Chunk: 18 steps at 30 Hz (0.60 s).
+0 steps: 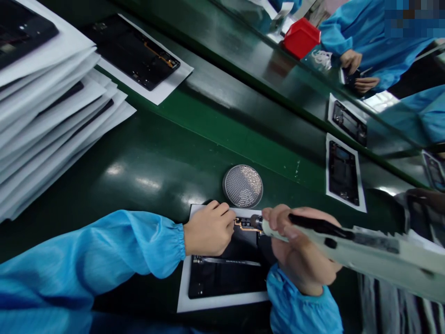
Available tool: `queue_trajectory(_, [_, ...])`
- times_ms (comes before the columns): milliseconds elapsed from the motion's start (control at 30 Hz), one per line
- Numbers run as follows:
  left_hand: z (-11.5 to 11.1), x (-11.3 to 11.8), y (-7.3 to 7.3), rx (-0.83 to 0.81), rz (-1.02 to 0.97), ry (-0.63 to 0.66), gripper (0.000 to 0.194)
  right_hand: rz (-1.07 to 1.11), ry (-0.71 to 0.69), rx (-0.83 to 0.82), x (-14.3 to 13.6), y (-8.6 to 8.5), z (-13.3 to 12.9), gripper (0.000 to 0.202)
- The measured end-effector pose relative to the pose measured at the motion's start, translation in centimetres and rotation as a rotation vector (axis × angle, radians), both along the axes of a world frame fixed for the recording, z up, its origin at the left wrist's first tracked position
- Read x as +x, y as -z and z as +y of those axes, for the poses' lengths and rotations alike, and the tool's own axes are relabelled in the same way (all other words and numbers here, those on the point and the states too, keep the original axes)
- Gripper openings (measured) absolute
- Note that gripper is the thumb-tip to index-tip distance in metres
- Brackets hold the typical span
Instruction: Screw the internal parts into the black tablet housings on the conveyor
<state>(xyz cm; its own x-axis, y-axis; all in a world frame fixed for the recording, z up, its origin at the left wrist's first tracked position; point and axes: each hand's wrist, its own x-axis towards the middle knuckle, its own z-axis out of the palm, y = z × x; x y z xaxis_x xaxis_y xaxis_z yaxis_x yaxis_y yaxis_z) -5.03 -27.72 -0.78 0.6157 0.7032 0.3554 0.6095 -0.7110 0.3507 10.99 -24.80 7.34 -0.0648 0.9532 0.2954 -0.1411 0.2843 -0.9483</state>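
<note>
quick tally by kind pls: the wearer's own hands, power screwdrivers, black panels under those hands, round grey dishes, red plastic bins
Wearer's bare hands (left hand, right hand): 2
Pale, long-bodied power screwdriver: 1
Flat black rectangular panel under the hands: 1
Round grey dish with a dotted surface: 1
Red plastic bin: 1
Total: 6

Bright blue on the sleeves [139,236]; deep green across the bench [156,153], with pale glare spots. Black for the panel [225,280], orange along its ribbon [247,228], white for the paper [208,304] beneath. Pale grey-green and black on the screwdriver [365,255]. Silver-grey, densely dotted, for the disc [243,186]; plain red for the bin [301,38].
</note>
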Motion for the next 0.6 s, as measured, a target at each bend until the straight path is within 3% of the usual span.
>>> queue_trajectory(100, [0.0,0.0,-0.1,0.011,-0.002,-0.006,0.024,-0.027,-0.047,-0.032,0.0,0.9,-0.9,0.023])
queue_trajectory(267, [0.0,0.0,0.0,0.034,0.007,-0.006,0.023,-0.111,-0.011,-0.105,0.2,2.4,-1.2,0.026])
queue_trajectory(600, [0.1,0.0,-0.1,0.045,-0.005,-0.004,0.022,-0.113,-0.002,-0.101,0.0,2.6,-1.1,0.024])
